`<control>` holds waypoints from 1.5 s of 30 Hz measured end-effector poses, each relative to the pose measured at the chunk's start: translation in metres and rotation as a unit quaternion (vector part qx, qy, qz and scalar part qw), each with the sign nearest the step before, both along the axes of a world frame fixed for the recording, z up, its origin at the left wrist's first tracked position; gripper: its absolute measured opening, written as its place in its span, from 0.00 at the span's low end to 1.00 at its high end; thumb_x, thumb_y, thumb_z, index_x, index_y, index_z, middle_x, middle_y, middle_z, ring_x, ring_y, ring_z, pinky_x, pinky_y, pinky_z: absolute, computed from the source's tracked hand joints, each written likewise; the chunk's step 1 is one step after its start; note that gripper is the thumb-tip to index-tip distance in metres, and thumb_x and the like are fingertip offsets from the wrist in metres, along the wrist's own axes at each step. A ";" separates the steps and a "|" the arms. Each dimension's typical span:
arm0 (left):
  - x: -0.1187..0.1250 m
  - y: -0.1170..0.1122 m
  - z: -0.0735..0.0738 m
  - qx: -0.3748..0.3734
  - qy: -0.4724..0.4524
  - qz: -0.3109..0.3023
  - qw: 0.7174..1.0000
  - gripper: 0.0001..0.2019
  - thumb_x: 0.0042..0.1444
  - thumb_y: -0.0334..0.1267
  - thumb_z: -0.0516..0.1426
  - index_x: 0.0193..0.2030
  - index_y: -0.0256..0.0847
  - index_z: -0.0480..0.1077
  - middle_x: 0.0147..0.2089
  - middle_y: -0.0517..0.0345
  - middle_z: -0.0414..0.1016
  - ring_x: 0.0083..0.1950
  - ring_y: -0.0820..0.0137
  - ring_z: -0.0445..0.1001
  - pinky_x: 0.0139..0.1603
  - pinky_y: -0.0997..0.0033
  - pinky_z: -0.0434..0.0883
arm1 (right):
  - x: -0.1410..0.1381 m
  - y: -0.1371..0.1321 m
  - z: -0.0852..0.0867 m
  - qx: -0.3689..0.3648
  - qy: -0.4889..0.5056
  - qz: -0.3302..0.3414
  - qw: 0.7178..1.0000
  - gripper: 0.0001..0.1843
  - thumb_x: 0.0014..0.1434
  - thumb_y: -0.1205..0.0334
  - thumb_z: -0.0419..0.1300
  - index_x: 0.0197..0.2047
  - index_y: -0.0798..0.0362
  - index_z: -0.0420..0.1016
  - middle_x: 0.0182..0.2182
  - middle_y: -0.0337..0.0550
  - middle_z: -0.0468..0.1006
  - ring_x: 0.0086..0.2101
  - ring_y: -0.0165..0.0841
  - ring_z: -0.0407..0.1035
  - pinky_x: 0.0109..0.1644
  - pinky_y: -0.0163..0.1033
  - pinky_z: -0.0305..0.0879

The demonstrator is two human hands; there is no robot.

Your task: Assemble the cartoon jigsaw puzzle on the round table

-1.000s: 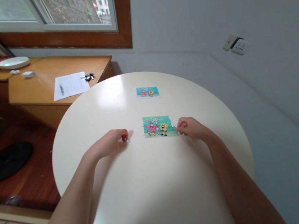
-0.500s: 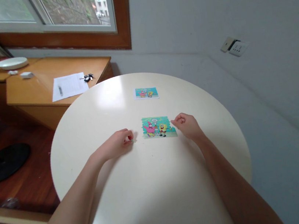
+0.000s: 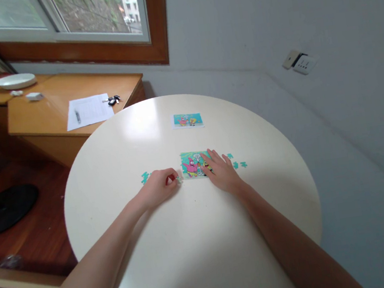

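Note:
A partly joined jigsaw puzzle [image 3: 190, 167] with cartoon figures lies flat on the round white table [image 3: 191, 239]. My right hand [image 3: 221, 172] rests on its right half with fingers spread, covering part of the picture. Just left of the puzzle, my left hand [image 3: 162, 185] pinches a small puzzle piece [image 3: 179, 180] close to the lower left corner. Loose teal pieces [image 3: 144, 177] show behind the left hand. Several more loose pieces [image 3: 236, 165] lie to the right of my right hand.
A small reference picture [image 3: 188, 120] with the same figures lies farther back on the table. Beyond the table's left edge, a wooden desk [image 3: 51, 111] carries a paper sheet [image 3: 83, 112], keys [image 3: 113, 100] and a white plate [image 3: 16, 81]. A wall stands at the right.
My right hand has moved left from the puzzle's right edge onto its surface, its fingers opening out. My left hand has shifted right with its piece, nearer the puzzle. Loose pieces now show on both sides.

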State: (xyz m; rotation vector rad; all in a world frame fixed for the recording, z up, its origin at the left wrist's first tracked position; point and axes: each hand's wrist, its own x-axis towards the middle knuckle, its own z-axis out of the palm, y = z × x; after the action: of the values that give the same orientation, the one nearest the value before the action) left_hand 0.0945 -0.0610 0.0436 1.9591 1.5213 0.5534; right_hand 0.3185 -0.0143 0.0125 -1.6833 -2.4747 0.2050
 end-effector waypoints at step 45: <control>0.020 0.005 -0.011 0.001 -0.018 0.116 0.993 0.10 0.50 0.35 0.52 0.37 0.40 0.73 0.28 0.59 0.74 0.29 0.71 0.69 0.30 0.72 0.62 | -0.004 -0.004 0.001 0.015 -0.017 0.010 1.000 0.28 0.66 0.52 0.40 0.66 0.52 0.55 0.66 0.51 0.52 0.65 0.43 0.47 0.65 0.55 0.44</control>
State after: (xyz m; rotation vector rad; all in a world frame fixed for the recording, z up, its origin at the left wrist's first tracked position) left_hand 0.1146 -0.0561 0.0325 1.7748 1.7370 0.6830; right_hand 0.3141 -0.0181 0.0131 -1.6654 -2.5061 0.1424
